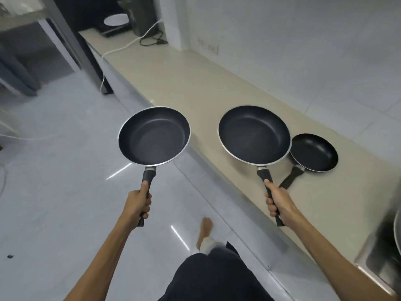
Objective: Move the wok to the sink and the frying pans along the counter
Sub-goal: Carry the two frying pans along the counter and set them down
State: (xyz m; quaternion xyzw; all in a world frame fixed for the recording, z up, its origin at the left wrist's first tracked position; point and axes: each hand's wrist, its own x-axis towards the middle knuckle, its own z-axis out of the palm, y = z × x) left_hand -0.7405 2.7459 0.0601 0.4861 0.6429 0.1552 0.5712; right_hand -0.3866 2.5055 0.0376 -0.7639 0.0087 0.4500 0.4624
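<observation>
Both hands clamped on handles, left hand (pixel 138 204) black nonstick frying pan (pixel 154 135) mid-frame, right hand (pixel 280 203) matching pan (pixel 254 134); risk: it clips small black pan (pixel 314 152) on beige counter (pixel 195 88).

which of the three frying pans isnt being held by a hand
The smallest frying pan, resting on the counter at far right. The left hand holds one pan over the floor; the right hand holds another.
</observation>
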